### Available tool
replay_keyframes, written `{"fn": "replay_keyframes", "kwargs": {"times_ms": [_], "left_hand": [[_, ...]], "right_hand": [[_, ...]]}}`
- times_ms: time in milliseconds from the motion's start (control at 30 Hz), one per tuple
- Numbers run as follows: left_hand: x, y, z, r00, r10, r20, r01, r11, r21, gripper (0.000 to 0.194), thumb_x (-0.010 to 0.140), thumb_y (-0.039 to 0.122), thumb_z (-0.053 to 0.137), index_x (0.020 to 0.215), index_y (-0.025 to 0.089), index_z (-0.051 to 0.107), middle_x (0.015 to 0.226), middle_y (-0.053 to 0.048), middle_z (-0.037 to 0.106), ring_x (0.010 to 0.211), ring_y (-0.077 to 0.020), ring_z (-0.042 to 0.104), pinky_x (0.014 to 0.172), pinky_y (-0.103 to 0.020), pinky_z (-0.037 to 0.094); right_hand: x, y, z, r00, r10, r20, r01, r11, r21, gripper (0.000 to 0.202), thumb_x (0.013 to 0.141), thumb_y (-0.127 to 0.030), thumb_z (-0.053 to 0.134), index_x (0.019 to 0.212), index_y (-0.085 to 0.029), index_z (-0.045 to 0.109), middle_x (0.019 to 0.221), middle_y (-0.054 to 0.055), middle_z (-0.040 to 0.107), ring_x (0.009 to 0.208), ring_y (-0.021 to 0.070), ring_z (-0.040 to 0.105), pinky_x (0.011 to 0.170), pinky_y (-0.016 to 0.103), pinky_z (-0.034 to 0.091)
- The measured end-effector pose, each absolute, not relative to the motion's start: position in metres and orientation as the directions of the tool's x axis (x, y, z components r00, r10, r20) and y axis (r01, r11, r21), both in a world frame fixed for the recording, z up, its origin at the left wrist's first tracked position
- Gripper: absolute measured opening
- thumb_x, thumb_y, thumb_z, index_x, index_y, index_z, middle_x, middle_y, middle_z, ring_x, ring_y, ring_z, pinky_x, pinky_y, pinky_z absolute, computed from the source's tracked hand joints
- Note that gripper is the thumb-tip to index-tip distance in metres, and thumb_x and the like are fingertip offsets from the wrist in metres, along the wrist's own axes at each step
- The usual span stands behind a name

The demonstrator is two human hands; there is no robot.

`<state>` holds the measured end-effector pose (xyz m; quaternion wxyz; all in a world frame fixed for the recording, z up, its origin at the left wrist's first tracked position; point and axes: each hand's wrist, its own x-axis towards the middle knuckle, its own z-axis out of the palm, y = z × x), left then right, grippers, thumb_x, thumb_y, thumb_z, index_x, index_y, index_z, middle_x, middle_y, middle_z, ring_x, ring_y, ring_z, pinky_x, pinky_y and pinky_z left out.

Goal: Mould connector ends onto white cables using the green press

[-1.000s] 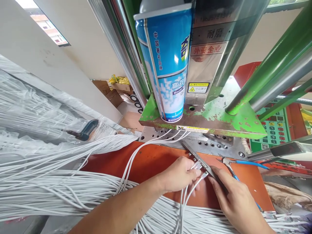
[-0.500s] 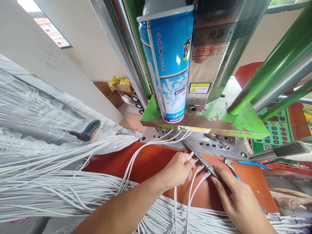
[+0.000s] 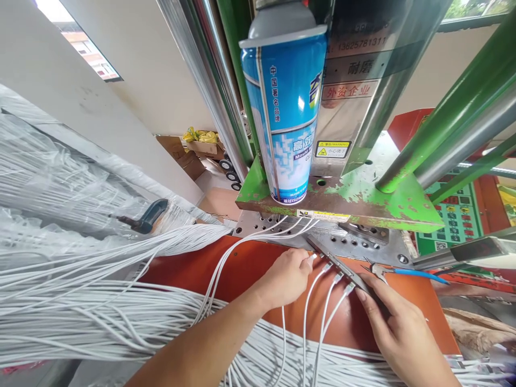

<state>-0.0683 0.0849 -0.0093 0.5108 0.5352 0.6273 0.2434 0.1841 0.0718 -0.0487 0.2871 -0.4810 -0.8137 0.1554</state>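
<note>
The metal bar [image 3: 337,263] lay between the two hands, its long axis slanting from far left to near right, its far end by the steel base plate [image 3: 387,252]. The right hand [image 3: 401,317] held the near right end, thumb along one side and fingers around the other, with hardly any opening. The left hand [image 3: 287,275] was nearer the far half, just to the left of the bar; its thumb and fingers were pinched together on a white connector [image 3: 313,258]. Whether that tip touched the bar could not be told.

Three small plugs [image 3: 337,278] stood in a row against the bar's left edge, between the hands, their smooth, round white cables [image 3: 305,306] curving down toward the near side. The bar was flat, narrow and dull grey, with small fittings along it. Under the hands spread a smooth orange-red board [image 3: 250,266]; across its near side ran a thick bundle of glossy cables [image 3: 100,317]. Blue-handled pliers [image 3: 417,273] lay to the right. Beyond, a cylindrical spray can [image 3: 288,118] stood on a chipped green-painted plate [image 3: 403,207].
</note>
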Motion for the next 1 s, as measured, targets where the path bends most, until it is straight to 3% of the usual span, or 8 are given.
{"fn": "replay_keyframes", "kwargs": {"times_ms": [167, 367, 600, 667, 767, 833, 1000], "left_hand": [[-0.072, 0.096, -0.011, 0.188, 0.837, -0.514, 0.404, 0.411, 0.817, 0.032, 0.098, 0.037, 0.043, 0.07, 0.021, 0.048, 0.049, 0.004, 0.051, 0.036, -0.0092, 0.04, 0.04, -0.021, 0.029], [-0.071, 0.099, -0.011, 0.182, 0.802, -0.568, 0.365, 0.482, 0.797, 0.03, 0.096, 0.034, 0.044, 0.069, 0.021, 0.047, 0.043, 0.006, 0.045, 0.033, -0.0082, 0.031, 0.039, -0.021, 0.024], [-0.069, 0.094, -0.017, 0.216, 0.914, -0.344, 0.488, 0.205, 0.849, 0.033, 0.097, 0.026, 0.04, 0.066, 0.02, 0.045, 0.056, 0.002, 0.053, 0.054, -0.013, 0.053, 0.057, -0.026, 0.038], [-0.066, 0.089, -0.013, 0.152, 0.953, -0.262, 0.636, 0.108, 0.764, 0.032, 0.099, 0.026, 0.038, 0.07, 0.02, 0.049, 0.067, -0.003, 0.061, 0.064, -0.0168, 0.059, 0.063, -0.029, 0.041], [-0.06, 0.077, -0.003, 0.042, 0.999, -0.009, 0.836, -0.03, 0.548, 0.026, 0.102, 0.03, 0.042, 0.087, 0.019, 0.061, 0.088, -0.009, 0.07, 0.083, -0.0239, 0.066, 0.073, -0.035, 0.045], [-0.055, 0.067, 0.003, 0.099, 0.989, 0.108, 0.856, -0.14, 0.497, 0.025, 0.103, 0.031, 0.045, 0.093, 0.019, 0.064, 0.092, -0.009, 0.071, 0.087, -0.0242, 0.068, 0.076, -0.036, 0.046], [-0.045, 0.052, 0.002, 0.307, 0.946, 0.101, 0.818, -0.317, 0.48, 0.031, 0.104, 0.034, 0.049, 0.087, 0.02, 0.071, 0.091, -0.009, 0.073, 0.086, -0.0239, 0.07, 0.076, -0.036, 0.05]], "right_hand": [[0.178, 0.072, -0.041, -0.435, 0.851, 0.293, 0.641, 0.522, -0.563, 0.02, 0.106, -0.035, 0.05, 0.122, -0.029, 0.059, 0.109, 0.002, 0.076, 0.092, 0.0183, 0.076, 0.073, 0.025, 0.06], [0.175, 0.07, -0.033, -0.51, 0.804, 0.306, 0.588, 0.585, -0.559, 0.018, 0.106, -0.032, 0.049, 0.119, -0.027, 0.059, 0.104, 0.003, 0.075, 0.087, 0.0178, 0.075, 0.071, 0.025, 0.06], [0.182, 0.071, -0.035, -0.533, 0.807, 0.255, 0.592, 0.571, -0.569, 0.024, 0.105, -0.037, 0.052, 0.124, -0.026, 0.062, 0.116, 0.006, 0.077, 0.099, 0.021, 0.076, 0.081, 0.028, 0.062], [0.181, 0.07, -0.038, -0.49, 0.841, 0.229, 0.612, 0.518, -0.597, 0.025, 0.105, -0.039, 0.052, 0.124, -0.027, 0.063, 0.116, 0.005, 0.077, 0.1, 0.0216, 0.076, 0.081, 0.029, 0.063], [0.177, 0.07, -0.04, -0.444, 0.874, 0.198, 0.624, 0.46, -0.632, 0.024, 0.106, -0.039, 0.049, 0.122, -0.028, 0.063, 0.114, 0.004, 0.076, 0.096, 0.0205, 0.075, 0.076, 0.029, 0.062], [0.174, 0.069, -0.039, -0.445, 0.869, 0.216, 0.621, 0.473, -0.625, 0.023, 0.107, -0.038, 0.049, 0.121, -0.028, 0.063, 0.112, 0.004, 0.076, 0.095, 0.0201, 0.075, 0.077, 0.029, 0.062], [0.172, 0.07, -0.037, -0.454, 0.848, 0.272, 0.62, 0.52, -0.587, 0.024, 0.106, -0.034, 0.048, 0.124, -0.026, 0.062, 0.115, 0.005, 0.076, 0.099, 0.0208, 0.075, 0.081, 0.031, 0.064]]}}
